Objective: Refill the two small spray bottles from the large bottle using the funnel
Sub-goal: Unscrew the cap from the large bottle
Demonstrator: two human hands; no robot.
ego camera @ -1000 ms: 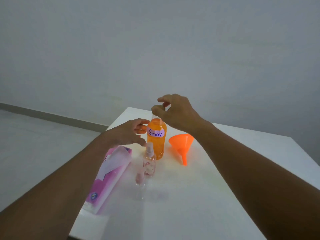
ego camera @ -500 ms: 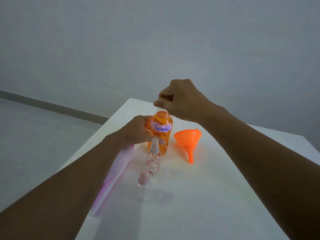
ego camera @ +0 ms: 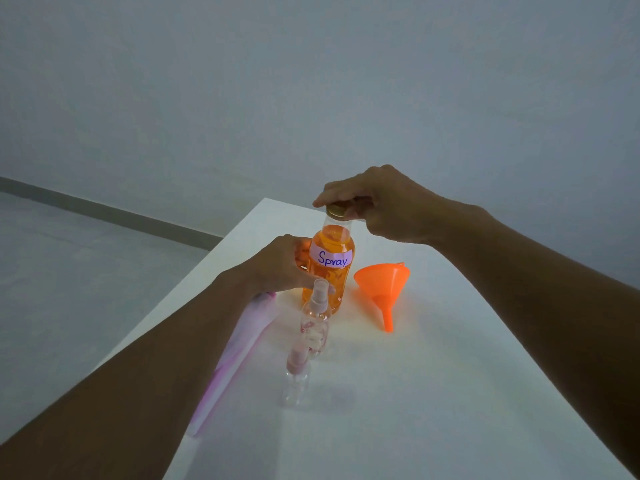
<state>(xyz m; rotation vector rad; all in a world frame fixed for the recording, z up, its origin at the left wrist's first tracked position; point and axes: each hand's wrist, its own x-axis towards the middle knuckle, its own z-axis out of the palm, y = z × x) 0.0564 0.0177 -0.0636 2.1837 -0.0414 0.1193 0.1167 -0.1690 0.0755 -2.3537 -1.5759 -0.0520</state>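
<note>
A grey floor (ego camera: 86,289) and dark baseboard (ego camera: 104,211) run along the left, below a plain pale wall (ego camera: 311,81). A white table (ego camera: 433,393) fills the middle. A pink packet (ego camera: 239,344) lies by its left edge. The left hand (ego camera: 280,265) wraps the large bottle (ego camera: 329,271) of orange liquid; two small spray bottles (ego camera: 313,327) stand just in front. The right hand (ego camera: 377,206) grips its gold cap (ego camera: 336,210). An orange funnel (ego camera: 382,285) lies to the right.
</note>
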